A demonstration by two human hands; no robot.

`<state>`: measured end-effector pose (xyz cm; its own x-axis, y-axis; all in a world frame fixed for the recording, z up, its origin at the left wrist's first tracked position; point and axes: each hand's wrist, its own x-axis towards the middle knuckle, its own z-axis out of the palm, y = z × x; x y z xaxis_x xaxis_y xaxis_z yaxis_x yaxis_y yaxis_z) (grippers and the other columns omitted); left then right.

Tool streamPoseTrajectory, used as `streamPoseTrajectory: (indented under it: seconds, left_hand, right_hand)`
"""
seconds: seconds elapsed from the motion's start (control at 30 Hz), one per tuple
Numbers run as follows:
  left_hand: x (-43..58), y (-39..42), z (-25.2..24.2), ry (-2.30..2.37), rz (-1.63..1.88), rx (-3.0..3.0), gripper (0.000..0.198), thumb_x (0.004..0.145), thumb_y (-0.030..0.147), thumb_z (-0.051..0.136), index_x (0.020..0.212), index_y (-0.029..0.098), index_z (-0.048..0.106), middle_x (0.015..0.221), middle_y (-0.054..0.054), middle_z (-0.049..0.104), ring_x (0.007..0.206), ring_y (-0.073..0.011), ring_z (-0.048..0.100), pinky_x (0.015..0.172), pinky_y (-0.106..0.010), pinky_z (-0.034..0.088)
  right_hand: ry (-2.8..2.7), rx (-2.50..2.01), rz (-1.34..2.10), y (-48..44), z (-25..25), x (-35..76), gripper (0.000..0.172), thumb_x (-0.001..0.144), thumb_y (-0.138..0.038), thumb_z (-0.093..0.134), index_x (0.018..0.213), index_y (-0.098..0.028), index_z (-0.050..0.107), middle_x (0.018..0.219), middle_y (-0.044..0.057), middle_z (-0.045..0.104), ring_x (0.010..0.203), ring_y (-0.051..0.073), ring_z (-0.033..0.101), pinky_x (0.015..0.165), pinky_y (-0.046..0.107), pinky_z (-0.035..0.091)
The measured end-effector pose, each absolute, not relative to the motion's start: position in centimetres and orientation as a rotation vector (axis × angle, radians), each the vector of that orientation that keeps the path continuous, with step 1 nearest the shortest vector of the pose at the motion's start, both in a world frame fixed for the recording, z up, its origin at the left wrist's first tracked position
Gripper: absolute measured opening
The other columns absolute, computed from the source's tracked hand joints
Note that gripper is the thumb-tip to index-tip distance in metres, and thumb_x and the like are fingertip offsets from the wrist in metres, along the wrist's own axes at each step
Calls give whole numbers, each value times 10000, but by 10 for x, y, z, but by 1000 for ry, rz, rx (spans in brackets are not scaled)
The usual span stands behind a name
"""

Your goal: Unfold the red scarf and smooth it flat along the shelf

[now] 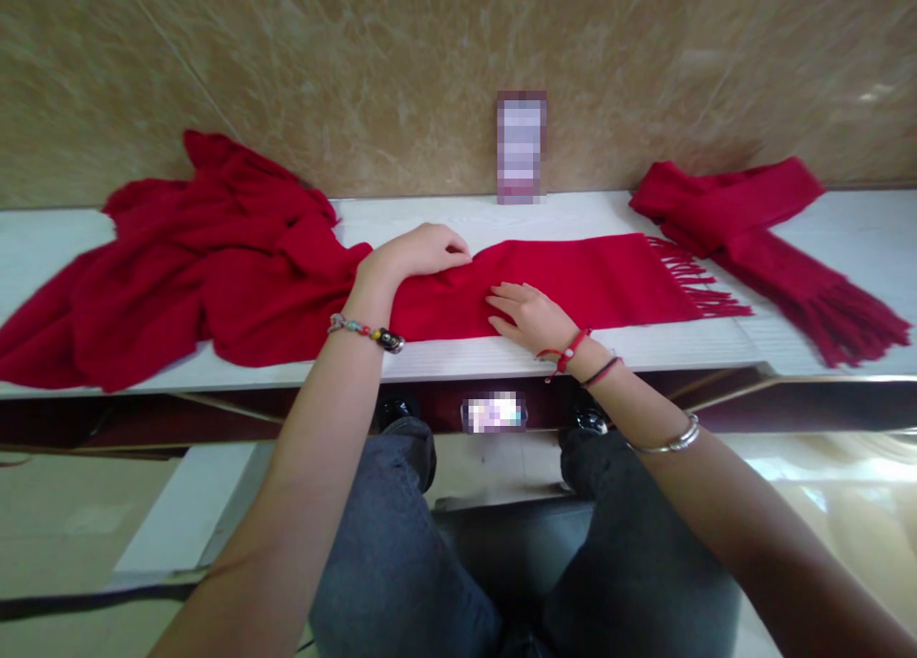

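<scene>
A long red scarf [602, 281] lies across the white table, smoothed flat toward its fringed right end and heaped in loose folds on the left. At the far edge of the flat part, my left hand [422, 250] is closed, thumb and fingertips together on the cloth. My right hand [534, 316] rests on the near half of the same stretch, palm down with its fingers apart. A second red fringed scarf [737, 219], folded over itself, lies to the right, close to the first one's fringe.
A brown marbled wall [344, 85] rises behind the narrow white table [444, 352]. A blurred-out upright phone-like object [522, 147] leans there, and another blurred item [494, 412] lies below the front edge. My legs and a dark stool [512, 543] are beneath.
</scene>
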<state>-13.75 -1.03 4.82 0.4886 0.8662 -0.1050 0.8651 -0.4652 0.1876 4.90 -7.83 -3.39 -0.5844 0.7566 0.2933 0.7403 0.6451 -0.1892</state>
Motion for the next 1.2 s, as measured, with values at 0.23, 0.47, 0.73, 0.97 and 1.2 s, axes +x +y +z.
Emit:
streamPoseTrajectory:
  seconds: [0.23, 0.47, 0.73, 0.97, 1.2]
  left_hand:
    - [-134, -9, 30, 1623, 34, 2415, 313, 749, 179, 571, 1030, 167, 707, 1000, -43, 723, 900, -156, 648, 785, -196, 456]
    - [-130, -13, 32, 1670, 28, 2390, 304, 729, 243, 616, 1010, 157, 692, 978, -43, 719, 854, -156, 647, 745, -198, 464]
    - [-124, -16, 35, 1692, -192, 2413, 212, 737, 164, 567, 908, 183, 691, 861, -15, 716, 751, -134, 628, 639, -187, 445]
    - [-142, 4, 32, 1977, 86, 2475, 269, 821, 236, 494, 1039, 192, 647, 1011, -79, 695, 883, -192, 633, 742, -256, 469]
    - [-147, 48, 38, 1794, -302, 2474, 276, 810, 285, 480, 994, 203, 668, 1037, -51, 702, 890, -168, 632, 712, -200, 442]
  right_hand:
    - [-2487, -1240, 22, -80, -31, 48, 312, 898, -254, 481, 1087, -116, 688, 1162, 136, 652, 1093, 242, 569, 939, 372, 447]
    - [-2507, -1229, 20, -79, -33, 48, 324, 899, -240, 467, 1115, -116, 674, 1181, 129, 641, 1102, 240, 553, 935, 367, 440]
    - [-2511, -1219, 62, -79, -32, 49, 329, 902, -232, 454, 1110, -97, 671, 1184, 145, 635, 1085, 248, 552, 930, 386, 437]
    - [-2493, -1227, 56, -79, -33, 48, 304, 895, -230, 478, 1093, -118, 680, 1185, 139, 636, 1085, 239, 565, 938, 382, 442]
    - [-2439, -1219, 86, -79, -35, 47, 281, 872, -213, 516, 1084, -132, 682, 1181, 133, 643, 1101, 226, 569, 943, 376, 449]
